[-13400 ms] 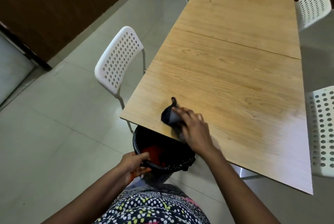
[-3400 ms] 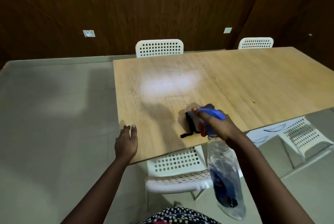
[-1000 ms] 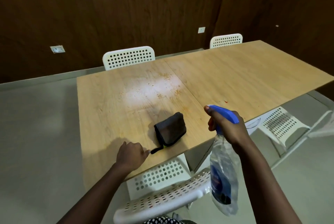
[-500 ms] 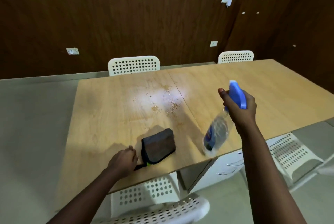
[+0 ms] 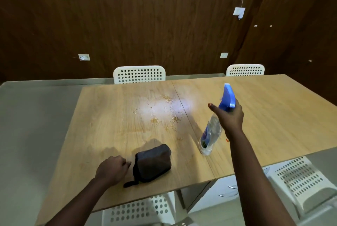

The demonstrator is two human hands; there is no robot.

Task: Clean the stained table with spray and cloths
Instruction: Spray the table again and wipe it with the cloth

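My right hand (image 5: 230, 116) grips the neck of the spray bottle (image 5: 211, 131), with my forefinger stretched forward past the blue trigger head (image 5: 228, 96). The bottle is tilted: its long axis runs from the blue head, up and away from me, down to the clear base, which sits low over the worktop (image 5: 273, 116) near the front edge; I cannot tell whether the base touches the wood. The nozzle points away from me, toward the far wall.

My left hand (image 5: 113, 168) lies on the worktop with fingers curled in a loose fist, just beside the folded dark cloth (image 5: 152, 163); whether it touches the cloth's strap I cannot tell. The cloth lies flat near the front edge, well left of the bottle, its strap end toward me.

The worktop is pale wood in two sections with a seam between them. Crumb-like brown specks (image 5: 164, 116) are scattered around a bright glare patch near the seam. White perforated chairs (image 5: 139, 74) stand on the far and near sides. The walls are dark wood panelling; the floor is grey.
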